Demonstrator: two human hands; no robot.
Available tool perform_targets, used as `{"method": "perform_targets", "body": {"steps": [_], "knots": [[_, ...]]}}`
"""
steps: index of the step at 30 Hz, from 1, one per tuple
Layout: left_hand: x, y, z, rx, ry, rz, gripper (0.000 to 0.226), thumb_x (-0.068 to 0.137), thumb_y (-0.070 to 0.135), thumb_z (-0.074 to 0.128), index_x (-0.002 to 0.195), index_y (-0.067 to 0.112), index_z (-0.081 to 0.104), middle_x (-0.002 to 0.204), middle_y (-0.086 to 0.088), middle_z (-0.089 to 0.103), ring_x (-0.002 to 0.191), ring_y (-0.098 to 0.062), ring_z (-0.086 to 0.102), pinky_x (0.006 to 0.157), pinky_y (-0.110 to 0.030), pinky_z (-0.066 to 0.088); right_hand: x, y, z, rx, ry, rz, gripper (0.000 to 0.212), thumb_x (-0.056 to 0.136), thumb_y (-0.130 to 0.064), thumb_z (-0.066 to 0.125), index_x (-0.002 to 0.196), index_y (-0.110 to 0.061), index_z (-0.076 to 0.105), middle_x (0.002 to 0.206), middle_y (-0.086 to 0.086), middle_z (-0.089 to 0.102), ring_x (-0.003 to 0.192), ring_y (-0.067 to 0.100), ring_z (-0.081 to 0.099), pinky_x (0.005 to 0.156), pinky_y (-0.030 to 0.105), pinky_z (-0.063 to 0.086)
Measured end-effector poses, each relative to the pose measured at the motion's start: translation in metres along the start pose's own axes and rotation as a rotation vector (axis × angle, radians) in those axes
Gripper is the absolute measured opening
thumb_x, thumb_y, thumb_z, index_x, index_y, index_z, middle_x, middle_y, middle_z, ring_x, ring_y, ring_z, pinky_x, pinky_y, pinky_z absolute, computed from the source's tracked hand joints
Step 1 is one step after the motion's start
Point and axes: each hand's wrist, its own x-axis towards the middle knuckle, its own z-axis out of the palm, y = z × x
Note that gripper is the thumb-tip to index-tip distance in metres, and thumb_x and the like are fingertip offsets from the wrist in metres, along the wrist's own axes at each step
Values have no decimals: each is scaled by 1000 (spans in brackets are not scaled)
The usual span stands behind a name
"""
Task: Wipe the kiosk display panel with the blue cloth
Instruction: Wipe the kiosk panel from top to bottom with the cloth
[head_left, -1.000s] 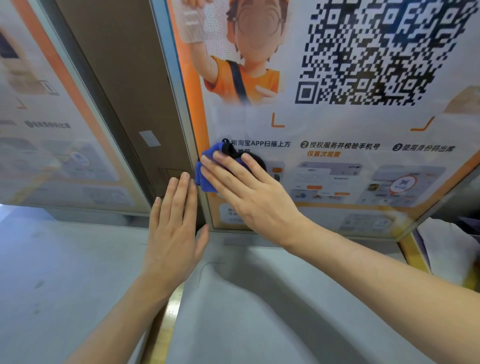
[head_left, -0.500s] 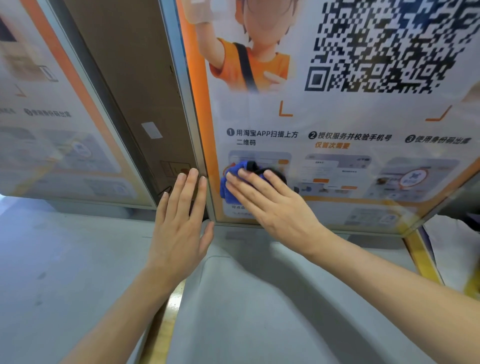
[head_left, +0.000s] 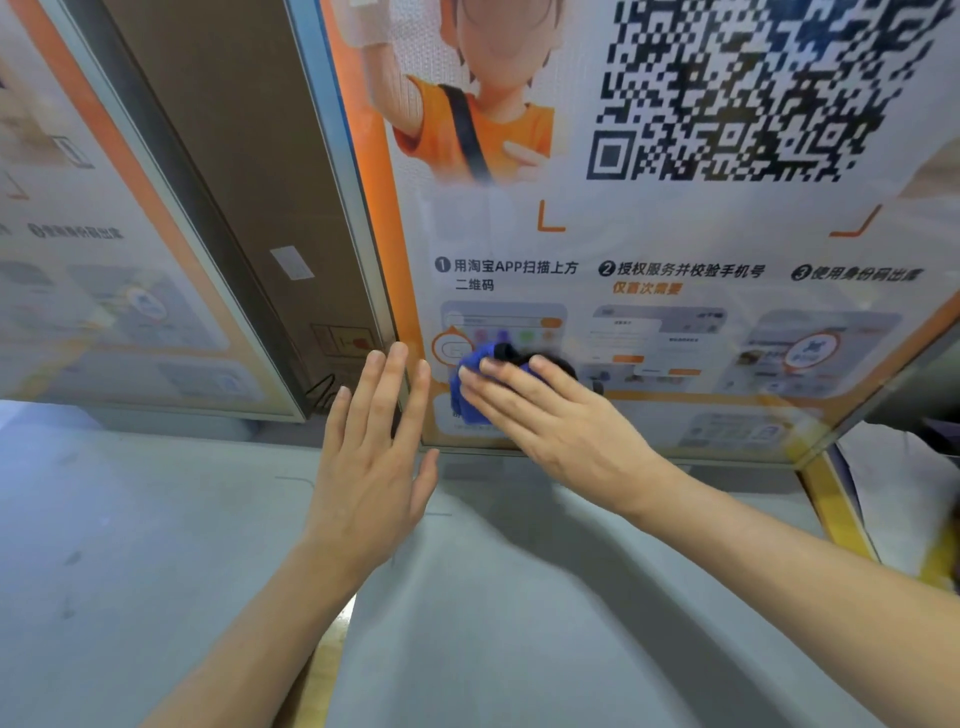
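A brown cardboard box stands at the upper left of the frame, beside the kiosk display panel, whose QR code is cut off at the top. The left hand, fingers straight and together, rests flat at the panel's left edge. Near the lower centre, the right hand presses the blue cloth on the panel with straight, slightly spread fingers that hide most of it.

Blue cloth: bunched, pressed flat against the kiosk display panel near its lower left corner, mostly covered (a dark part shows at its top edge). Panel: glossy, orange-bordered, printed with QR code, cartoon figure, three numbered steps.
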Motion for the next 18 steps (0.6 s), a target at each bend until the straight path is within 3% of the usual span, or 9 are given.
{"method": "perform_targets", "body": {"steps": [3,10,15,18], "knots": [[1,3,1,17,-10,5,87,85,30,70,156,7,24,164,-17,13,152,-32,12,114,-55,32,-19,-1,0,-43,-104,-135,57,101,-6,33,157,-6,21,164,4,21,150,21,22,122,38,19],[2,15,3,27,50,39,86,83,28,71,154,6,30,162,-19,18,151,-34,17,113,-56,33,-15,29,-15,11,72,149,52,105,-4,24,157,-6,22,164,4,23,151,22,19,123,41,14],[6,36,8,22,22,71,86,81,30,72,153,7,32,162,-19,19,149,-35,22,110,-57,37,-53,21,-8,-45,-114,-80,57,101,2,11,156,-6,27,163,4,25,148,21,28,120,39,24],[2,43,11,23,4,49,88,80,31,74,153,8,32,163,-18,16,150,-34,21,109,-58,38,-61,28,-12,-46,-101,-47,57,102,2,11,155,-6,29,162,3,27,147,21,30,120,40,25]]}}
